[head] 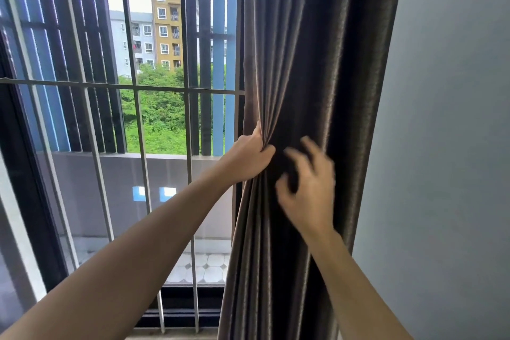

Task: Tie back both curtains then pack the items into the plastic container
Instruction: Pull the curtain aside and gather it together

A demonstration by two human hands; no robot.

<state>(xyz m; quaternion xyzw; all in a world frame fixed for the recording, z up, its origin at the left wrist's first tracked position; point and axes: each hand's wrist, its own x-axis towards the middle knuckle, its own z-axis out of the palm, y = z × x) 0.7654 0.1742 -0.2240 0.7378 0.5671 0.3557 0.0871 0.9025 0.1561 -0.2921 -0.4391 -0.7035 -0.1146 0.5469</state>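
Curtain (303, 63), dark brown and pleated, is bunched in the left hand (248, 157); right hand (309, 188) blurred, fingers spread.

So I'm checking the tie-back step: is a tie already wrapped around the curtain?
No, the curtain carries no tie; only the left hand bunches its edge, and the right hand is open.
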